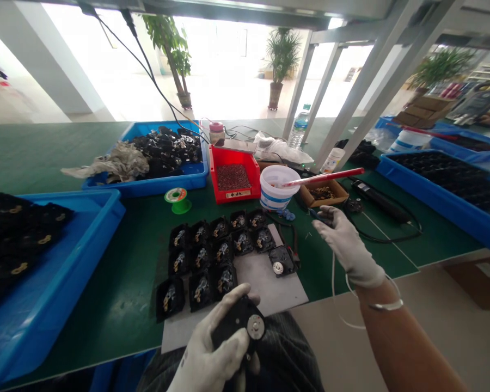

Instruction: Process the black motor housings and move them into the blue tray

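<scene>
One black housing (236,317) sat gripped in left hand (214,351); right hand (349,247) held dark tool (320,216); firm support mattered.

The left hand (218,343), gloved in white, is curling its fingers and thumb in a grip, low and near the lap. The gloved right hand (345,242) is pinching, raised, its bare forearm (404,337) slanting inward.
</scene>
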A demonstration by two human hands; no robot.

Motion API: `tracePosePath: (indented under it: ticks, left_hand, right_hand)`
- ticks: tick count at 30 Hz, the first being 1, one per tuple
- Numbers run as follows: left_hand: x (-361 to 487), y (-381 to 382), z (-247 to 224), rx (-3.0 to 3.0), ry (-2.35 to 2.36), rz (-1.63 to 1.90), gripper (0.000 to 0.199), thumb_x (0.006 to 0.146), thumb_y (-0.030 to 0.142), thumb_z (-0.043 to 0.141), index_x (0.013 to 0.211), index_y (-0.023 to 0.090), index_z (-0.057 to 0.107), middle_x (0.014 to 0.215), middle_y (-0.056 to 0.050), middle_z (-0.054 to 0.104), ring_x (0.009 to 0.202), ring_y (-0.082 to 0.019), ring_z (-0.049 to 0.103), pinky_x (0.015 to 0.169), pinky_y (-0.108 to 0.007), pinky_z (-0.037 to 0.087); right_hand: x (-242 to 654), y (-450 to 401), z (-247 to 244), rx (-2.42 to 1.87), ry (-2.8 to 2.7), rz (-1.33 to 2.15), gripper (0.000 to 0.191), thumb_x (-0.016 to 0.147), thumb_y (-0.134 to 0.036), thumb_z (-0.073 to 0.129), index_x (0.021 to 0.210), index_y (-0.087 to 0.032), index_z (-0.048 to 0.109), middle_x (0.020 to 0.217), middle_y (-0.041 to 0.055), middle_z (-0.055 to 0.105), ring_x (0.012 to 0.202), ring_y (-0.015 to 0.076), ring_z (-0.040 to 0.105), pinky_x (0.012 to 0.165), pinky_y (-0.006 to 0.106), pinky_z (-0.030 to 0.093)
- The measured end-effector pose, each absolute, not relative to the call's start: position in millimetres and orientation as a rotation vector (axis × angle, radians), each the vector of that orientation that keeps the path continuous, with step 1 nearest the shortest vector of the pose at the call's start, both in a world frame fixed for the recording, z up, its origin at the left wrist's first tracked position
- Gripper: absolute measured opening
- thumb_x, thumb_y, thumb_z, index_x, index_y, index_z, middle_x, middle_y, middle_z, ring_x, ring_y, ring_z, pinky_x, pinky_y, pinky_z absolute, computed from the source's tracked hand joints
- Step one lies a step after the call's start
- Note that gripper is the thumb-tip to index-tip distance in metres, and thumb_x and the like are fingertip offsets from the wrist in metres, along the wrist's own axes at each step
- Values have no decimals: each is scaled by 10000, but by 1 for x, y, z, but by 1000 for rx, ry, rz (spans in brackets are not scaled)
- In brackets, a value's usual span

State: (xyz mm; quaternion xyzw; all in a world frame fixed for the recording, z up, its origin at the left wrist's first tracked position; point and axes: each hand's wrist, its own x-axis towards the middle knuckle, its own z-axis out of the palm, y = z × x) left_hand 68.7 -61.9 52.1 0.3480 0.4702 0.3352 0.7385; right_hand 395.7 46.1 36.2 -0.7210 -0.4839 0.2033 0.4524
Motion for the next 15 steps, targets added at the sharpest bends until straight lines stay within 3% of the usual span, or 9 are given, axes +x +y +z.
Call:
tracePosePath:
  ticks: [3,6,9,11,12,15]
  left_hand:
    - [70,-61,53,698,1026,720,816,769,511,886,1465,242,556,1542,-201,537,585,-137,724,376,-159,490]
    - [69,-58,50,673,1004,729,808,767,502,889,1457,237,561,1495,-188,573,578,-133,721,373,-156,485]
    - [67,-57,45,683,998,692,787,813,491,860,1485,239,538,1342,-165,677,559,-121,697,391,-160,492]
    - [66,-57,43,708,994,664,801,839,492,840,1519,231,505,1140,-131,751,543,-124,682,401,-157,488]
    - [65,-58,43,725,983,664,803,855,502,821,1532,222,492,1019,-107,768,533,-127,673,405,-154,482]
    - [60,-60,46,776,938,676,672,958,534,688,1527,219,518,840,-65,767,520,-136,658,444,-175,504]
  right_hand:
    - [401,61,28,-1811,-1223,356,542,767,-416,690,1250,-186,605,1281,180,638,1209,374,622,1094,600,475]
    - [380,45,30,-1735,-1356,255,501,792,-395,689,1237,-174,627,1344,196,612,1330,399,530,1192,611,360]
    - [344,8,41,-1602,-1547,303,380,914,-389,647,1247,-207,645,1251,143,685,1172,318,650,1066,511,512]
    - [319,-19,52,-1457,-1772,430,251,946,-339,664,1187,-270,681,1141,55,733,1040,234,706,926,374,584]
    - [308,-30,57,-1288,-1967,461,276,981,-304,630,1252,-253,646,1130,58,732,1021,220,706,872,349,589]
    - [284,-50,68,-1036,-2287,357,328,1080,-447,528,1231,-171,619,1028,83,736,887,230,684,777,383,559]
